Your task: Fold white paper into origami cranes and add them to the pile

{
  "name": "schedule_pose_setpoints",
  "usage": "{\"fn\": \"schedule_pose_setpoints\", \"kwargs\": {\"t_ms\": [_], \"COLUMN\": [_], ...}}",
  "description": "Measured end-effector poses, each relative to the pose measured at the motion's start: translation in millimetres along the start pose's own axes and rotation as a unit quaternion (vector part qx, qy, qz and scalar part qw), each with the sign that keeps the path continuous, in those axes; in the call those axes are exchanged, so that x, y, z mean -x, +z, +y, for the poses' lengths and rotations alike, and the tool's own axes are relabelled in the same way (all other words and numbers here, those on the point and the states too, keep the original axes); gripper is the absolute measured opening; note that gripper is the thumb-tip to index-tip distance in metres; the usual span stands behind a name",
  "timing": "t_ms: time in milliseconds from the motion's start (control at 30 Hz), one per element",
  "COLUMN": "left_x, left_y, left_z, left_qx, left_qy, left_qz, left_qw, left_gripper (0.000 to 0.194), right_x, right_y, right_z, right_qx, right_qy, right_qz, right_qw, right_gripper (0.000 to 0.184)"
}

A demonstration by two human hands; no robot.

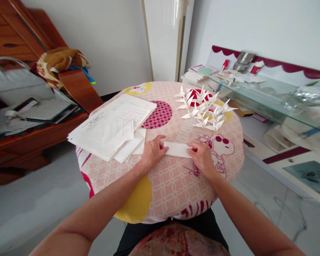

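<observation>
Patterned red-brown cloth (176,241) lies closest to me at the bottom centre of the frame, with dark trousers (128,240) showing on both sides of it. At the far left I see a wooden seat (81,83) carrying a pale grey handbag (10,83), a flat device (46,113) with a cable near it, and, higher up, a bundle of brown cloth (61,58) by the armrest. Left of centre, a thick stack of printed paper (106,124) rests on the round table (165,192), smaller sheets (128,146) overlapping its near corner. Just right of those, the left hand (154,152) is half curled, thumb and forefinger slightly apart at the left end of a folded white paper strip (178,149); I cannot tell whether it grips. That strip lies crosswise at the middle of the frame, over the pink tablecloth. At its other end, the right hand (202,156) pinches the paper between thumb and bent forefinger. Farther back, right of centre, white paper cranes (202,108) stand clustered on the table. Toward the upper right, a glass shelf (264,94) holds metal containers (244,61) and a red-and-white cup (256,67); a drawer cabinet (277,170) sits below.
</observation>
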State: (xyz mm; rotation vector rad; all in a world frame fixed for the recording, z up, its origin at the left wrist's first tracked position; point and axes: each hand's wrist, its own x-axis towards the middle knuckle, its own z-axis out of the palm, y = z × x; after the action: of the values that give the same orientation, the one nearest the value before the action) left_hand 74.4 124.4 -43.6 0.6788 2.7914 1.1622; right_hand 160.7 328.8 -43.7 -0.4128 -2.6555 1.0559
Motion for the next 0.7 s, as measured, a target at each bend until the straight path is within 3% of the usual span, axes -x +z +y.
{"fn": "schedule_pose_setpoints", "kwargs": {"t_ms": [300, 700], "left_x": [-6.8, -7.6], "left_y": [-4.2, -6.5], "left_z": [3.7, 4.3], "left_qx": [-0.006, -0.017], "left_qy": [-0.045, -0.044], "left_qz": [-0.005, -0.01], "left_qw": [0.999, 0.999], "left_gripper": [0.053, 0.051], "right_x": [1.1, 0.5], "right_y": [1.0, 4.0], "right_z": [-2.6, 5.6], "right_qx": [0.057, 0.03], "right_qy": [-0.004, -0.029], "right_qz": [-0.002, 0.012], "right_qw": [0.998, 0.999], "right_gripper": [0.019, 0.015]}}
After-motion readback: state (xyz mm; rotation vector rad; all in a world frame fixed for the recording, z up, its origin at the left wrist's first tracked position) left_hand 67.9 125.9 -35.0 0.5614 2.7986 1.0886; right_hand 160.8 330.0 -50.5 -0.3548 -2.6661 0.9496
